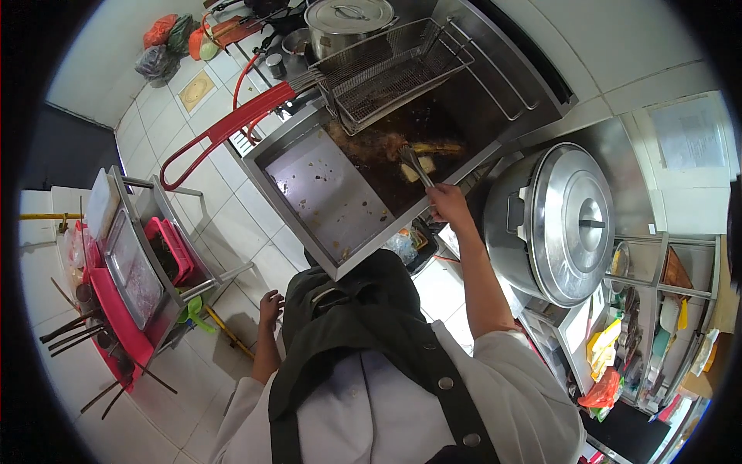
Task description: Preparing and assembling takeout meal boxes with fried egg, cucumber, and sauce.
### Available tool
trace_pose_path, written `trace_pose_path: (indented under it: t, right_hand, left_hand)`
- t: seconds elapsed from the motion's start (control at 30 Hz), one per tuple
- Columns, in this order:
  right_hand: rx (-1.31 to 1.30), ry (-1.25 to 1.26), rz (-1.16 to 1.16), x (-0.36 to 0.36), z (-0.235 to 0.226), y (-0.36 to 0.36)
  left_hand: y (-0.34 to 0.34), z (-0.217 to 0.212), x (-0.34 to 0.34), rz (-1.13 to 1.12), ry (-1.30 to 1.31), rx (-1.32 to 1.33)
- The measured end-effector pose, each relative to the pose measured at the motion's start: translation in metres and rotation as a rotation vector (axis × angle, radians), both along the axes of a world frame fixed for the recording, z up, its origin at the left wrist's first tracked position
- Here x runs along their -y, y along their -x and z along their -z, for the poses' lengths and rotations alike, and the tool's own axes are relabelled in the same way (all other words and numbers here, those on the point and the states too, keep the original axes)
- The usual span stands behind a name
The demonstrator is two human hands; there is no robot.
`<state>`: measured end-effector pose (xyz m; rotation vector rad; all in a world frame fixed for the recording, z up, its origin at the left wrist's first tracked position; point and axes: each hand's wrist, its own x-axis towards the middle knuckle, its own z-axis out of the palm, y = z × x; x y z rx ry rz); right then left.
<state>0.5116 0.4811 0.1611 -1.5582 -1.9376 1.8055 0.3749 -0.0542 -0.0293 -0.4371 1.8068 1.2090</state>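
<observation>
My right hand (pixel 449 205) is closed round the handle end of metal tongs (pixel 422 175). The tongs' tips reach into the dark oil (pixel 386 174) of a steel fryer (pixel 259 166). A pale yellow piece of food (pixel 409 175) lies in the oil against the tongs; whether they grip it I cannot tell. Just beyond floats a longer golden-brown piece (pixel 439 148). A wire frying basket (pixel 394 69) with a red handle (pixel 232 116) rests across the fryer's far side. My left hand (pixel 270 308) hangs low beside my dark apron (pixel 348 290), fingers loosely apart, holding nothing.
The fryer's near-left steel shelf (pixel 328 193) carries scattered crumbs. A big lidded pot (pixel 572 224) stands close at the right, another lidded pot (pixel 348 15) at the back. On the left is a cart (pixel 178 309) with trays. Bags (pixel 162 46) lie at the far left.
</observation>
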Motion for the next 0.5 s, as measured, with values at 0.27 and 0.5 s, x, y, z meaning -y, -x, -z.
trace_pose_path:
  t: [0.27,0.5]
  right_hand:
    - [0.407,-0.445,-0.316,0.022,-0.108,-0.017]
    - [0.229,-0.385,-0.08,-0.019,-0.111,-0.037]
  left_hand:
    - [-0.013,-0.011,-0.006,0.09,0.035,-0.062]
    - [-0.025,0.004,0.023,0.232,0.046,-0.093]
